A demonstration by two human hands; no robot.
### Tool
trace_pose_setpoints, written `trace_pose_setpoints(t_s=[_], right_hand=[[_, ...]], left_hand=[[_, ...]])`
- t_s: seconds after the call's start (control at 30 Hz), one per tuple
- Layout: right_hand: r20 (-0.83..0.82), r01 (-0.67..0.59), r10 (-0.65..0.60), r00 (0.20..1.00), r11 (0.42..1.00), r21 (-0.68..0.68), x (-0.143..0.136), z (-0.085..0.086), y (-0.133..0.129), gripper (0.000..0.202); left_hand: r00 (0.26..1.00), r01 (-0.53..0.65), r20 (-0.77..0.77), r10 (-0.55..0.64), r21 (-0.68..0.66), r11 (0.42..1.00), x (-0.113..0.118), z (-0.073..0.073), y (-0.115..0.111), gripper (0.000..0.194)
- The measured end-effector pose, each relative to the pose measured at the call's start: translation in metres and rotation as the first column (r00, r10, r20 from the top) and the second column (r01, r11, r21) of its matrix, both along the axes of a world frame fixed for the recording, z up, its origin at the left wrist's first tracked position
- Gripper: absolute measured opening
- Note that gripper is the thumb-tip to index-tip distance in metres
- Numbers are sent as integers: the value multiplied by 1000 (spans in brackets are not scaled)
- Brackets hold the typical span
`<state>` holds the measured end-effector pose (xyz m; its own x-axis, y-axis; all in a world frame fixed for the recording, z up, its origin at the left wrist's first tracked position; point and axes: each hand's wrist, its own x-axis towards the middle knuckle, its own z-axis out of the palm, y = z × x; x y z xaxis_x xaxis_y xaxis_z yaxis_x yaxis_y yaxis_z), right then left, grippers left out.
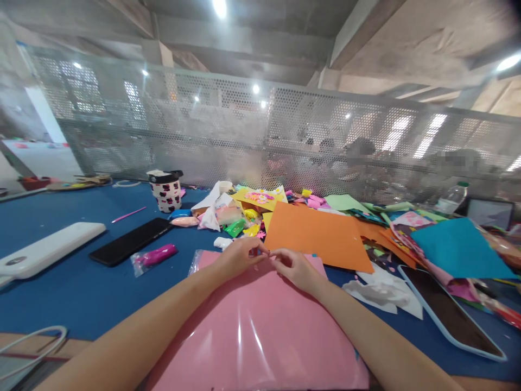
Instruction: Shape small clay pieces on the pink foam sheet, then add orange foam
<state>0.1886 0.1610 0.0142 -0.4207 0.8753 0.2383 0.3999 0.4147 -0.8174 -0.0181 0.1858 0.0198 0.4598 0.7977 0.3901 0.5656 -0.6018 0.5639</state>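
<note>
Your left hand (238,259) and right hand (300,271) meet at the fingertips over the far end of the glossy pink sheet (264,331). Can't tell if either grip is closed on anything. Sheet's on the blue worktop (118,298), orange paper (317,233) beyond.

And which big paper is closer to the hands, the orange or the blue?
The big orange sheet: it lies just beyond the right hand, while the blue sheet is well off to the right.

Looks like a craft workshop: bare concrete beams (366,33) and lamps (220,7) run overhead, a perforated screen (228,119) backs the blue worktop (97,296), and coloured paper (317,233) litters it.
</note>
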Motion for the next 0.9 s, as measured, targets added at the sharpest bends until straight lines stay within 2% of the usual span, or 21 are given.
trace_pose_setpoints(t_s=[0.2,0.43,0.9], right_hand=[[-1,-20,20,1000,999,-25,1,2,-1,23],[10,-19,20,1000,999,-46,1,6,-3,23],[-31,-45,43,999,996,-75,1,1,-2,25]], left_hand=[[1000,15,-24,-16,-22,1000,0,-2,3,25],[999,26,-43,-26,2,1000,0,-4,5,16],[996,26,-82,-27,-6,1000,-1,-3,5,18]])
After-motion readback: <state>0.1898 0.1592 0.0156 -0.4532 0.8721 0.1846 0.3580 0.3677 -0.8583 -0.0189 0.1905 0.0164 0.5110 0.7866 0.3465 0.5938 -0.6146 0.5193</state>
